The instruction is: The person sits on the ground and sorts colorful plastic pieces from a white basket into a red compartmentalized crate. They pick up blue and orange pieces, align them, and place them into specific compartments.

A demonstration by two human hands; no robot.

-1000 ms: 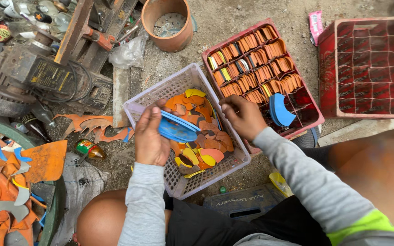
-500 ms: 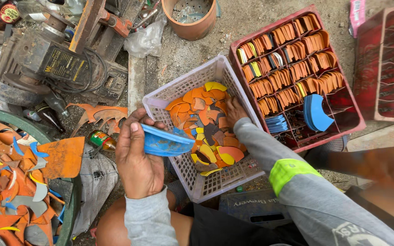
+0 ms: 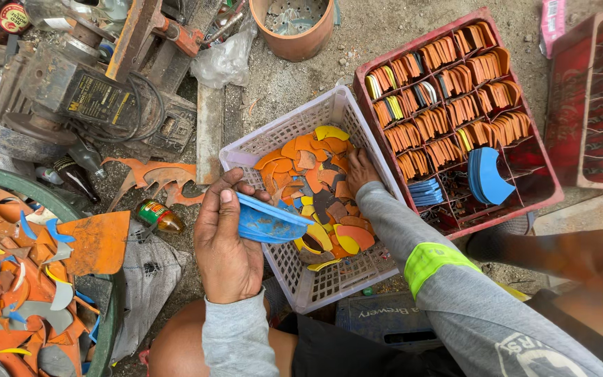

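Blue curved pieces (image 3: 268,222), lying crosswise, fill left hand (image 3: 226,246); right hand (image 3: 359,169) grips basket scraps (image 3: 319,183).

The right hand's (image 3: 359,171) fingertips are buried in the orange pieces inside the white basket (image 3: 284,132), so can't tell what it's gripping. Second red crate (image 3: 594,98), right of that basket, runs off the frame edge. Green tub (image 3: 109,314), left of the basket, is cut off too

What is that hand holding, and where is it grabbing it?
The left hand holds a stack of blue curved pieces by its left end, pinched between thumb and fingers.
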